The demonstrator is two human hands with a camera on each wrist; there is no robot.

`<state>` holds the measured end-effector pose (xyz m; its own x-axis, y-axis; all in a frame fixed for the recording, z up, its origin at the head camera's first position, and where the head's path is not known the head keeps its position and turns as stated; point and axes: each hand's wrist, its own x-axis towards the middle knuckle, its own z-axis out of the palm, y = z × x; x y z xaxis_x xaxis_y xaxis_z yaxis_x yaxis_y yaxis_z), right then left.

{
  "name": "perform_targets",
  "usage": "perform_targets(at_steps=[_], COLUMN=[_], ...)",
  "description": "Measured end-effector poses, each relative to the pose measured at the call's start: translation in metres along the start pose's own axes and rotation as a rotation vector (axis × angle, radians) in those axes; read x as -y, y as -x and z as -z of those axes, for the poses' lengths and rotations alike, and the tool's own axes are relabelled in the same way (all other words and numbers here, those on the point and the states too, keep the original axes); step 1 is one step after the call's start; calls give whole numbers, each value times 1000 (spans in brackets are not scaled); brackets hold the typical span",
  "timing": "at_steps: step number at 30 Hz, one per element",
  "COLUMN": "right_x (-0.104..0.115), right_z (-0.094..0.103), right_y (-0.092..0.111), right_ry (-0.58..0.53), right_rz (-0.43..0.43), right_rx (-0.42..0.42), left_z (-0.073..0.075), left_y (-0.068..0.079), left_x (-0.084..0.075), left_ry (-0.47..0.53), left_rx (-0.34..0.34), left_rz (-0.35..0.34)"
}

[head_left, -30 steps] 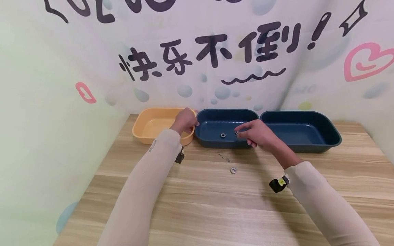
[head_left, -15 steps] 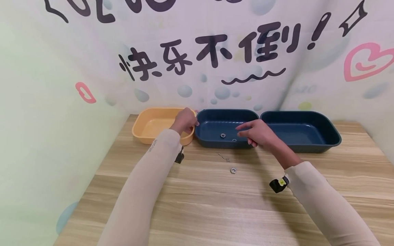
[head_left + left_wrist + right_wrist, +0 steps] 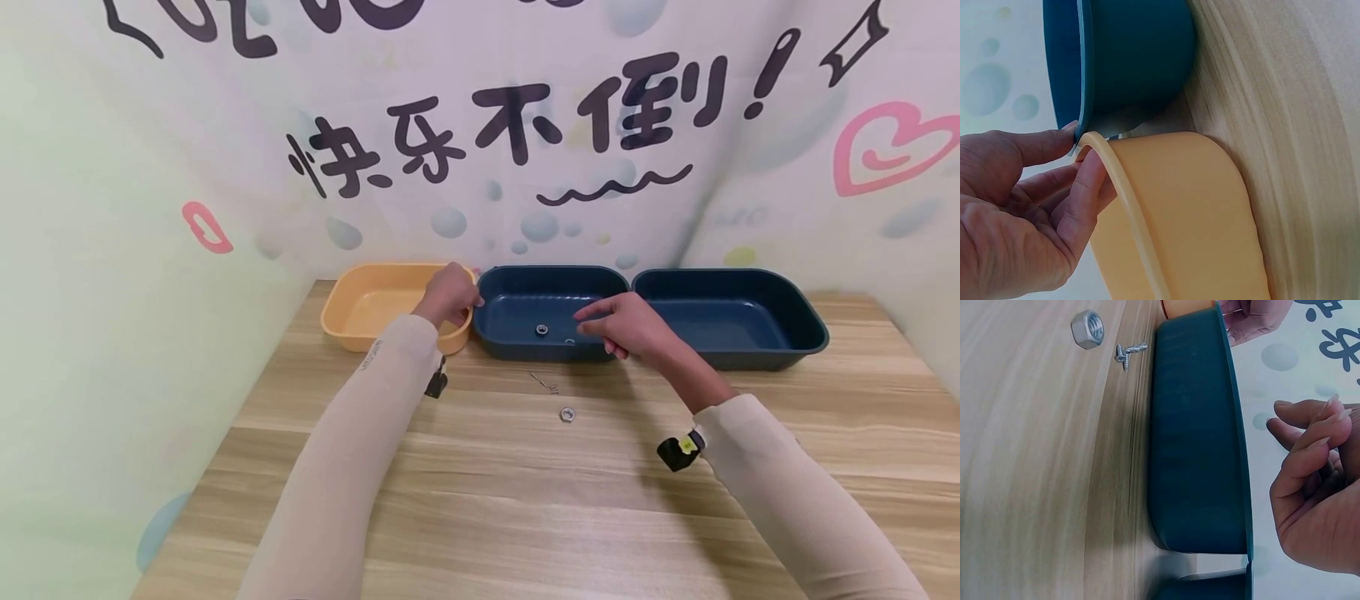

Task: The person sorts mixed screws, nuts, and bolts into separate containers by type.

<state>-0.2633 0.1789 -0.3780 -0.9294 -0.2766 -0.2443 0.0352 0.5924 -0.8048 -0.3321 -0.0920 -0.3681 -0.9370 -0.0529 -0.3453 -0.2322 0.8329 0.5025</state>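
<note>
My left hand (image 3: pixel 450 293) grips the neighbouring rims of the yellow bin (image 3: pixel 1179 200) and the middle blue bin (image 3: pixel 1141 56); in the left wrist view the thumb lies on the blue rim and the fingers reach inside the yellow one. Over the front right of the middle blue bin hovers my right hand (image 3: pixel 626 325), thumb and forefinger apart with nothing between them. A metal nut (image 3: pixel 542 330) lies in that bin, and a small metal piece (image 3: pixel 570 341) shows partly behind its front wall. On the table are another hex nut (image 3: pixel 1087 329) and a few small screws (image 3: pixel 1127 355).
A second blue bin (image 3: pixel 750 360) stands at the right end of the row, close beside the middle one. Behind the bins hangs a printed cloth (image 3: pixel 517 183). The wooden table (image 3: pixel 525 500) stretches forward from the row.
A small metal piece has left my right fingertips and dropped into the middle blue bin. The fingers have parted slightly. My left hand keeps its grip in place.
</note>
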Motion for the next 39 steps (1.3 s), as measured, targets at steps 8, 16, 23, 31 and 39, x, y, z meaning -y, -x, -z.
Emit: perform_targets(at_steps=[8, 16, 23, 31, 39], right_x=[0, 1, 1, 2, -1], right_z=[0, -3, -10, -18, -25], right_y=[0, 2, 5, 12, 18], right_ry=[13, 23, 9, -1, 22], right_rz=[6, 8, -5, -22, 4], right_rx=[-1, 3, 30, 49, 80], left_z=[1, 1, 1, 1, 1], left_y=[0, 0, 2, 3, 1], left_x=[0, 0, 1, 2, 3], left_ry=[-1, -21, -12, 8, 8], left_rx=[-2, -1, 3, -2, 1], left_rz=[-1, -12, -6, -7, -15])
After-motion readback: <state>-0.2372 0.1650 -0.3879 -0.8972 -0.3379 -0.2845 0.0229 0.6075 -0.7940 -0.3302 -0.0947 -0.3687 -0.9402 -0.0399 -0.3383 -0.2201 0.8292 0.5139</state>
